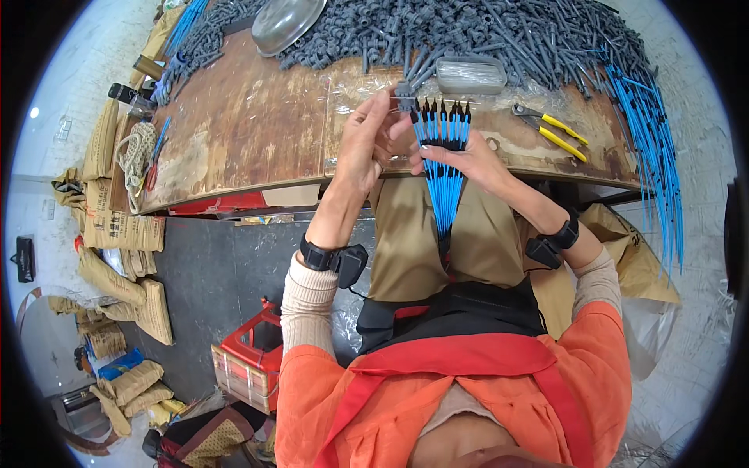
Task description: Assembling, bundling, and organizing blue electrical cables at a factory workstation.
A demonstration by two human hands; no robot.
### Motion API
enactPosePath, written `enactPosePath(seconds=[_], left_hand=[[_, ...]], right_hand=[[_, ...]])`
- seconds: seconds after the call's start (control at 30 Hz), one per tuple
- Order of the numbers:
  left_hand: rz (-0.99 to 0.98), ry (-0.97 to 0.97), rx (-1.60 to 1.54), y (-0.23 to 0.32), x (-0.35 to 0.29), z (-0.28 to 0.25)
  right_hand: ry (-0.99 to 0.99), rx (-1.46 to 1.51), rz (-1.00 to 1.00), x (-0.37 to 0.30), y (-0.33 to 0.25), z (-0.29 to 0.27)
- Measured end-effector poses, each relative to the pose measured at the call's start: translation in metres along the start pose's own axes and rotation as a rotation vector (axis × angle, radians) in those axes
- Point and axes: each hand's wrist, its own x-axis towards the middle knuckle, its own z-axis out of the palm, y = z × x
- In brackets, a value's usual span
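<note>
My right hand [472,162] is closed around a bundle of thin blue cables [445,195], thumb across the front. Their black-tipped ends fan out in a row over the table edge, and the lower ends gather to a narrow point between my knees. Just left of the fan, my left hand [363,144] has its fingers bent, fingertips at a small grey plastic fitting [404,95] beside the leftmost black tips. The fitting appears pinched there, though part of the grip is hidden behind the fingers.
A large heap of grey plastic fittings [468,35] covers the table's far side, with a metal bowl [287,23] and a clear plastic box [470,76] beside it. Yellow-handled pliers [558,132] lie right. More blue cables [644,148] hang over the right edge. A red stool [253,343] stands lower left.
</note>
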Motion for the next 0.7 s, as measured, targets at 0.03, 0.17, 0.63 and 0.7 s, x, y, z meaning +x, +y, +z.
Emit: enactPosePath(seconds=[0.03,0.17,0.63,0.7], left_hand=[[0.004,0.014,0.021,0.0,0.0,0.0],[0.02,0.043,0.039,0.0,0.0,0.005],[0.291,0.123,0.52,0.0,-0.008,0.022],[0.267,0.125,0.528,0.002,-0.009,0.022]], right_hand=[[-0.005,-0.009,0.005,-0.001,-0.001,0.0],[-0.013,-0.024,0.008,-0.001,-0.003,0.0],[0.015,-0.029,0.013,0.0,-0.006,0.004],[0.012,-0.026,0.012,-0.001,-0.005,0.004]])
